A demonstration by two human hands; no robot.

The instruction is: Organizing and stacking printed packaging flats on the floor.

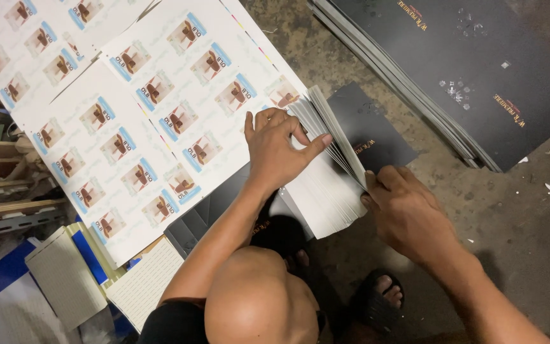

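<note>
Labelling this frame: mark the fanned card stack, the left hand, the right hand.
fanned card stack (326,191), head view, white face of the stack.
left hand (276,151), head view, back of hand.
right hand (408,213), head view, back of hand.

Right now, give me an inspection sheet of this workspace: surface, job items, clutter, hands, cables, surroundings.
Surface: bare concrete floor, stained, with small white scraps.
Job items: stack of white cards standing on edge, fanned open at the top; it rests on a black sheet.
Clutter: large printed sheets with rows of small labels spread at left; pile of black boards at top right; white and blue booklets at lower left.
Hands: left hand grips the stack's left side, thumb on the fanned edges; right hand presses its right end.
Cables: nothing seen.
Surroundings: wooden slats at the left edge; the person's knee and sandalled foot below.
</note>
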